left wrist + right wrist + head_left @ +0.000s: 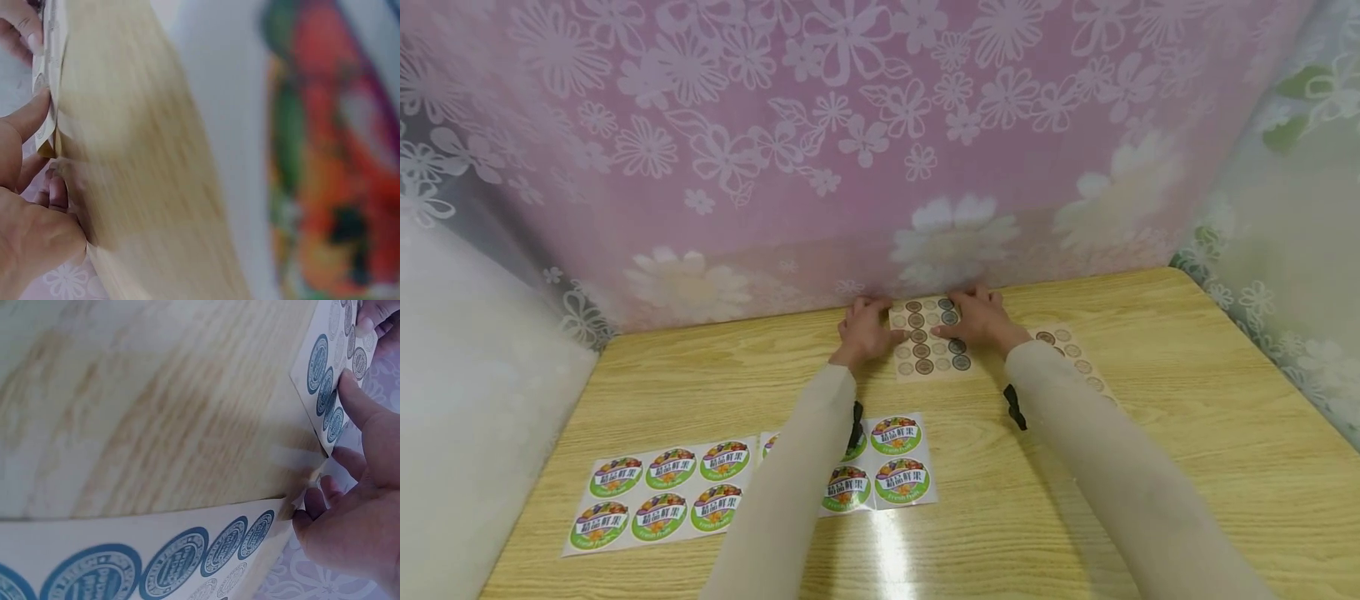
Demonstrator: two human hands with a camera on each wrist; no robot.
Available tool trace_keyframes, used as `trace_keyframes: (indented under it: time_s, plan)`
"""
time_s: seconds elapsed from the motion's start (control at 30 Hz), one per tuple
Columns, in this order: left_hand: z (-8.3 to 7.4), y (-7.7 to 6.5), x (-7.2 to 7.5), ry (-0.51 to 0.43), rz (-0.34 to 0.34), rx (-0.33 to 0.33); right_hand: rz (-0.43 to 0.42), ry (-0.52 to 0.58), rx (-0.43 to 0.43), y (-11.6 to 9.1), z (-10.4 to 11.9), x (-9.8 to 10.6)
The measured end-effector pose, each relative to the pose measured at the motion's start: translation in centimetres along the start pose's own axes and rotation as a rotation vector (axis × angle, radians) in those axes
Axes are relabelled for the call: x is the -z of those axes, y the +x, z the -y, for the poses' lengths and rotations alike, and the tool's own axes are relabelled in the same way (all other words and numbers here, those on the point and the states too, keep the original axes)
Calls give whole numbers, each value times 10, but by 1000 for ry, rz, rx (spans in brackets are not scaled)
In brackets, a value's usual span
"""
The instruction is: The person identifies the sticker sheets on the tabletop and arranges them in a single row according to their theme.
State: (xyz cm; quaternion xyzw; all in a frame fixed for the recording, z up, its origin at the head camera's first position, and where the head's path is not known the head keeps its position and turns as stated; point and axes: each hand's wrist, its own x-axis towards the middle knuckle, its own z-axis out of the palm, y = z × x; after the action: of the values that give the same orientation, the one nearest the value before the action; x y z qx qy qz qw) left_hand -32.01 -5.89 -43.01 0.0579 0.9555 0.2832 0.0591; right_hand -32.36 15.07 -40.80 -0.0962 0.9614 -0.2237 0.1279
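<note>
At the far edge of the table, a beige sheet of round stickers [931, 358] in brown and dark blue-grey lies between both hands. My left hand [867, 332] pinches its left edge; in the left wrist view the thumb [34, 115] presses on top and the sheet's corner curls up slightly. On the opposite edge, my right hand [981, 321] pinches the sheet near its far right corner. Its thumb [359, 403] lies across the blue stickers in the right wrist view, with the index finger at the sheet's edge.
Another beige sticker sheet [1063, 337] lies to the right, partly under the right forearm. Nearer me are two white sheets of fruit labels, one at the left [658, 492] and one in the middle [902, 458], partly hidden by the left sleeve. A floral curtain [850, 208] hangs behind the table.
</note>
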Motion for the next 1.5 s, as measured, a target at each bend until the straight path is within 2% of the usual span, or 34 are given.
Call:
trace_keyframes:
  time_s: [0.33, 0.5, 0.7, 0.87, 1.13, 1.5]
  plan:
    - [-4, 4, 9, -7, 59, 48, 17, 16, -20, 4, 3, 6]
    - [-3, 5, 7, -22, 42, 54, 42, -3, -43, 6, 3, 9]
    - [-1, 7, 7, -49, 20, 73, 15, 4, -40, 6, 3, 5]
    - [-2, 9, 8, -54, 15, 80, -8, 31, -47, 6, 1, 3]
    - [-5, 8, 5, -57, 11, 74, 9, 73, -86, 6, -1, 5]
    - [-14, 7, 4, -87, -31, 116, -22, 171, -51, 12, -1, 2]
